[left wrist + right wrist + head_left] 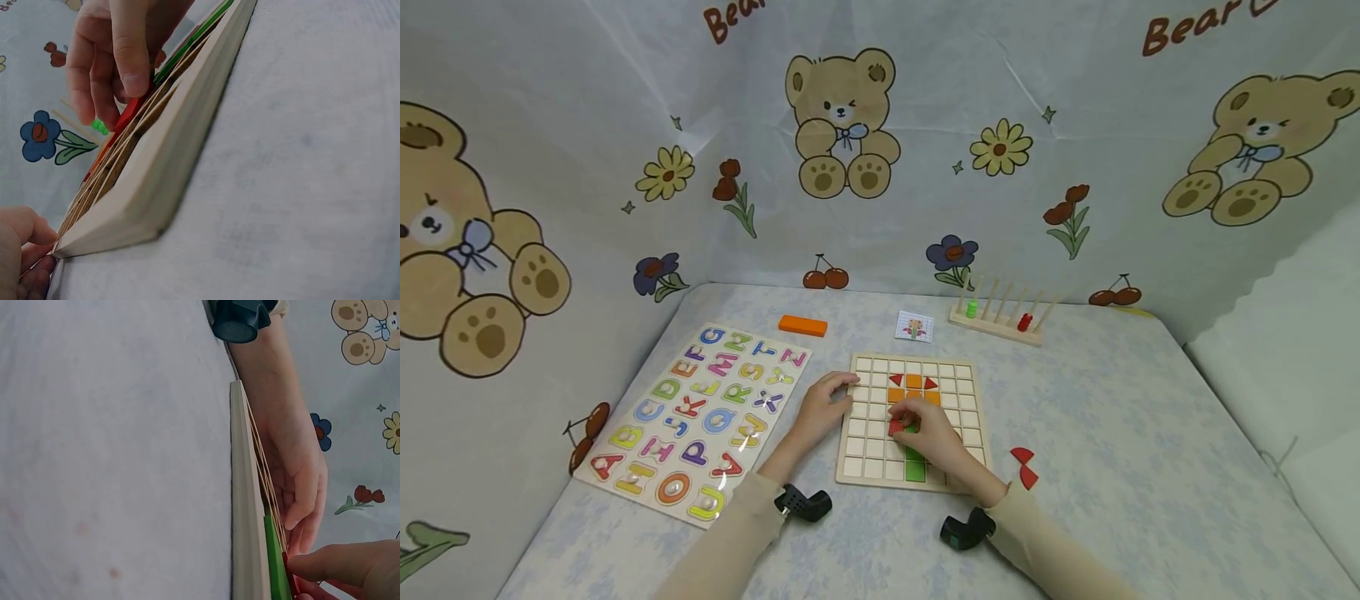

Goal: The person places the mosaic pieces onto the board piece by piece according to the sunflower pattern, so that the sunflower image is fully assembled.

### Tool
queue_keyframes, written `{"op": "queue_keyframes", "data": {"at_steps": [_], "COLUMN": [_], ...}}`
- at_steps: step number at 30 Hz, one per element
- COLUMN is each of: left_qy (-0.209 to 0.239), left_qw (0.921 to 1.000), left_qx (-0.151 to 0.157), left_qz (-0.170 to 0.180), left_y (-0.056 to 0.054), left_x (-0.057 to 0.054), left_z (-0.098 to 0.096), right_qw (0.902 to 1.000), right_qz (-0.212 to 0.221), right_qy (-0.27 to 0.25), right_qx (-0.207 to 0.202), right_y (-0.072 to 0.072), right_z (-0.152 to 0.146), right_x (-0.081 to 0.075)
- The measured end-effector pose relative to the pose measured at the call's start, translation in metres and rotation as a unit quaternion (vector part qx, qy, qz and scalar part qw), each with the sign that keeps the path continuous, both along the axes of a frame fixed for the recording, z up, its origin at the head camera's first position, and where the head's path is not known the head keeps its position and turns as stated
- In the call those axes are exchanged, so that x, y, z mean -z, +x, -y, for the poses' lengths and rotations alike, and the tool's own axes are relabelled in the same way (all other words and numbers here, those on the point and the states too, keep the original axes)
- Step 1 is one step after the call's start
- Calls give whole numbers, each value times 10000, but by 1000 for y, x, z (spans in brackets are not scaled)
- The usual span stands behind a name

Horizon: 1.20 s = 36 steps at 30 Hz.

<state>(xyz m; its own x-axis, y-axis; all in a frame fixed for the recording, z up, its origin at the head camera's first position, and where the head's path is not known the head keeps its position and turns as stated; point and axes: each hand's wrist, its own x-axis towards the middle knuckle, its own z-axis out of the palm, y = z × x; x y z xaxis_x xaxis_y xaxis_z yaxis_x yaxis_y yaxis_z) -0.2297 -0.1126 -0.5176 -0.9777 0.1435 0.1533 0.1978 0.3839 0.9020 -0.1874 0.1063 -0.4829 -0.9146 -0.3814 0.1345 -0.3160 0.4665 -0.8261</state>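
A wooden grid board [853,446] lies mid-table, its square cells partly filled. My left hand [820,408] holds the board's left edge, thumb and fingers at the rim. Over the lower middle cells, my right hand [928,433] pinches a small red piece [128,115] at the board's surface. Beside it run green pieces [915,468] down one column, partly covered by the hand. Orange squares [913,381] sit further up, with a red triangle [896,381] on the left and another red triangle [931,383] on the right.
A letter puzzle board [647,408] lies on the left. Behind the grid are an orange bar [802,325], a pattern card [914,326] and a wooden peg rack [996,323] with green and red rings. Two red quarter-round pieces [1028,477] lie right of the grid.
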Motion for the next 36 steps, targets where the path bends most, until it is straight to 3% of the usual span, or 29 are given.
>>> {"op": "queue_keyframes", "data": {"at_steps": [11, 18, 26, 32, 36], "left_qy": [40, 112, 108, 82, 69], "left_qw": [10000, 9999, 9999, 9999, 9999], "left_qx": [-41, -6, -8, -1, -6], "left_qz": [3, 31, 107, 125, 125], "left_y": [-1, 0, 3, 4, 3], "left_x": [1, -1, -4, -6, -5], "left_z": [-1, -2, -2, -1, 0], "right_qw": [10000, 9994, 9936, 9790, 9671], "right_qz": [-21, -200, -376, -649, -469], "right_qy": [-1, 54, -27, 667, 1097], "right_qx": [6, 280, 1061, 1813, 2248], "right_y": [3, 10, 33, 52, 59], "right_z": [-3, -32, -90, -122, -131], "right_x": [-5, -12, -5, -3, -3]}}
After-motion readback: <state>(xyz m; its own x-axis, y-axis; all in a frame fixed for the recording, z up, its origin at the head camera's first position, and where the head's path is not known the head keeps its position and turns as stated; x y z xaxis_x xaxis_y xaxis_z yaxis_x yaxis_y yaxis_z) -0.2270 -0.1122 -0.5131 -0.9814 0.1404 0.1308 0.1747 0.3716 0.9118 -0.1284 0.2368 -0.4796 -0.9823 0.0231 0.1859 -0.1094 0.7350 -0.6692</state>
